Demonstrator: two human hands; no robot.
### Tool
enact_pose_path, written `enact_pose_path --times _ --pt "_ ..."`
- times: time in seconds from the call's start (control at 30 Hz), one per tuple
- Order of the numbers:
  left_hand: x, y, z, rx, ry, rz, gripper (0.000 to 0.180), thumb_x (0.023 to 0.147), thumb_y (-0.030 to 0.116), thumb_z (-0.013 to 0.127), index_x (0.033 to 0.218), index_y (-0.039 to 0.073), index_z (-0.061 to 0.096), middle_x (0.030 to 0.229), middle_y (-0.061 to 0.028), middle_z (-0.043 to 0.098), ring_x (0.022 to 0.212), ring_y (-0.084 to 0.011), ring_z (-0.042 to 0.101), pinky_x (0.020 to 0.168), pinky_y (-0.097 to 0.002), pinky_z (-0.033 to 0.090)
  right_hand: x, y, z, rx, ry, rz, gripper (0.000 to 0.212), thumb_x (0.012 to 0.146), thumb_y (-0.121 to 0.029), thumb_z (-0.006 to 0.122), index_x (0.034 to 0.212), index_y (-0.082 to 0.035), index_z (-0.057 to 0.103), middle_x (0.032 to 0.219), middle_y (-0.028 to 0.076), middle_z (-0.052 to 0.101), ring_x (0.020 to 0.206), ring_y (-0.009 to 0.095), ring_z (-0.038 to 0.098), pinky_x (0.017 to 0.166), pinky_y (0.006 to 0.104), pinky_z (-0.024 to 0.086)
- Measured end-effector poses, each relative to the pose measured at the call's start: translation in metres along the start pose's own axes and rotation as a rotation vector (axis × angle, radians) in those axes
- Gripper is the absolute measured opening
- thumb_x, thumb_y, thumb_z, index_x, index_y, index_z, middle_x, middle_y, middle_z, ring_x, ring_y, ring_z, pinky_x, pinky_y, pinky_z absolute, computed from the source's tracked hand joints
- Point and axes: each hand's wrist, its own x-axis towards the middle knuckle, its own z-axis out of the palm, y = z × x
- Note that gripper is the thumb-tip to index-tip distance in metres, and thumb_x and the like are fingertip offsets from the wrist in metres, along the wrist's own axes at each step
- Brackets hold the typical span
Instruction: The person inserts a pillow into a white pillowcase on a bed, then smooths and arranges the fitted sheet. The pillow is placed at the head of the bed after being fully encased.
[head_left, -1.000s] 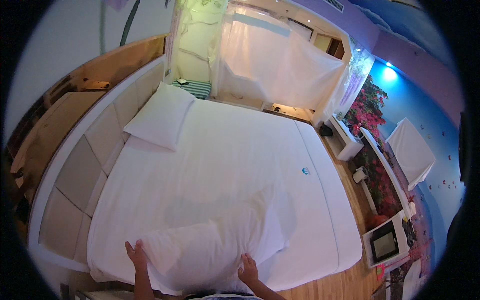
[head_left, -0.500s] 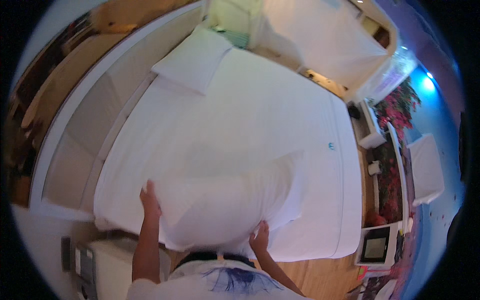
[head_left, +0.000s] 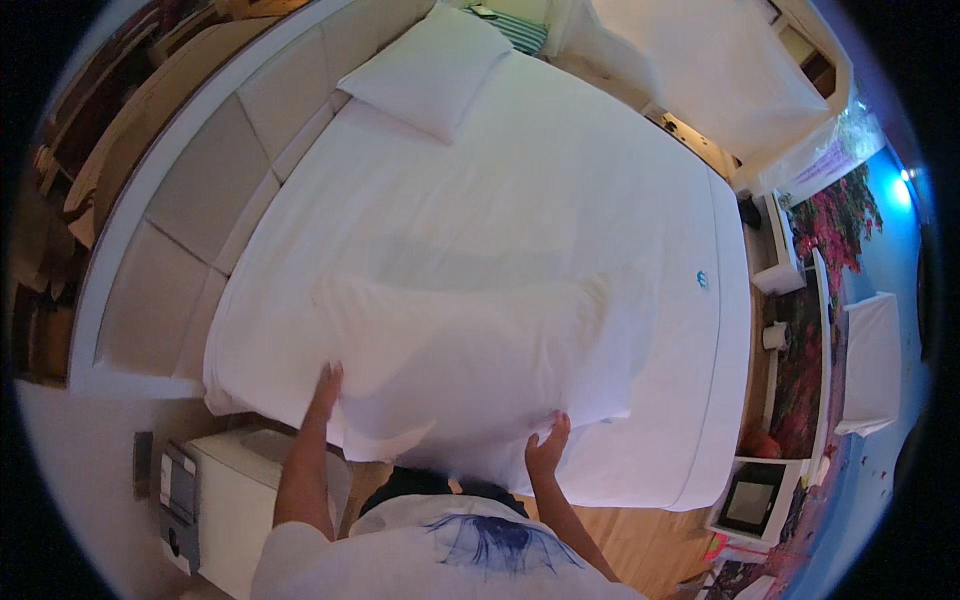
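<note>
A white pillow (head_left: 480,365), soft and partly blurred, spans the near part of the bed in front of me. My left hand (head_left: 328,385) is at its left side, with fingers stretched out toward the cloth. Near the pillow's front right edge is my right hand (head_left: 547,447), its thumb apart from the fingers. Both hands look open; whether they touch the cloth is hard to make out. Under everything lies a white sheet (head_left: 560,180) on the wide bed. A second white pillow (head_left: 430,70) rests at the far left, by the headboard.
A padded beige headboard (head_left: 205,215) runs along the left. A pale bedside cabinet (head_left: 240,500) stands at the lower left. To the right are a white shelf unit (head_left: 775,245), a white mug (head_left: 775,336) and a small dark-fronted appliance (head_left: 750,500). White fabric (head_left: 700,70) hangs beyond the bed.
The near pillow has moved away from me, farther onto the bed. My right hand has gone forward, and its thumb and fingers have spread. The view has shifted slightly.
</note>
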Motion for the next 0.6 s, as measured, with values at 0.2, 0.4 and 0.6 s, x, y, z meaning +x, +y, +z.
enact_pose_path --times 0.2,0.4,0.6 --pt "-0.023 -0.054 0.032 -0.034 0.061 -0.138 0.099 0.079 0.069 0.043 0.139 -0.004 0.012 0.138 -0.0218 0.031 0.125 -0.0311 0.035 0.103 -0.0406 0.028 0.002 0.070 0.022 0.558 -0.089 0.879 0.071 0.080 -0.021 0.062 0.137 -0.006 0.021 0.129 0.020 0.036 0.113 0.033 0.041 0.083 0.0413 0.044" --pt "-0.050 -0.022 0.082 -0.231 0.109 -0.061 0.087 0.081 0.068 0.041 0.129 -0.005 0.036 0.122 -0.0194 0.049 0.109 -0.0291 0.050 0.093 -0.0387 0.040 0.013 0.105 0.038 1.045 -0.163 1.253 0.072 0.083 -0.051 0.051 0.138 -0.019 0.018 0.128 0.013 0.039 0.106 0.032 0.045 0.081 0.0486 0.043" --pt "-0.117 -0.006 0.087 -0.382 0.173 -0.058 0.073 0.084 0.061 0.044 0.118 -0.003 0.049 0.109 -0.0156 0.058 0.092 -0.0256 0.058 0.083 -0.0369 0.046 0.043 0.099 0.047 1.279 -0.093 1.243 0.070 0.081 -0.061 0.046 0.135 -0.020 0.029 0.126 0.012 0.040 0.111 0.033 0.042 0.087 0.0483 0.039"
